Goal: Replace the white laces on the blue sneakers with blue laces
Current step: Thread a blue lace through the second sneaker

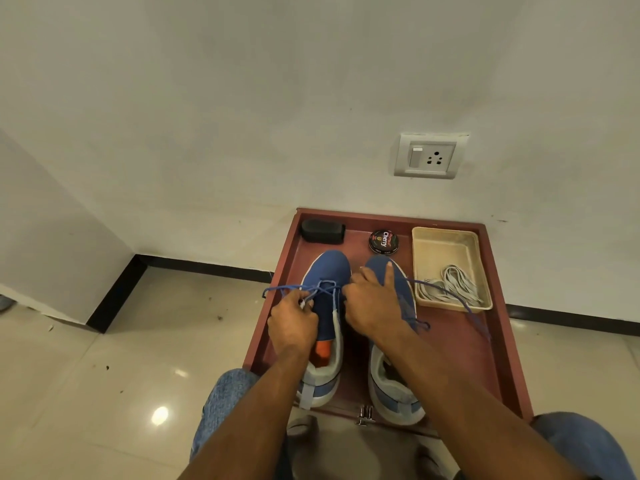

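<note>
On the dark red wooden tray (498,341), blue knit sneakers (329,306) stood side by side. Mid-lacing the left one: left hand (292,322) pinched the thin blue lace (277,289); right hand (372,303) lay on it, grip hidden (eyelets unclear). Next, I'd judge: thread the tip. White laces (450,284) sat in the beige basket (446,233).

The round polish tin (383,241) reads "Cherry" (smaller print illegible).

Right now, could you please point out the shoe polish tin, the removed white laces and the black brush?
shoe polish tin (383,241), head view, on its printed lid.
white laces (453,285), head view, on the bundle in the beige basket.
black brush (322,231), head view, on its top.
</note>
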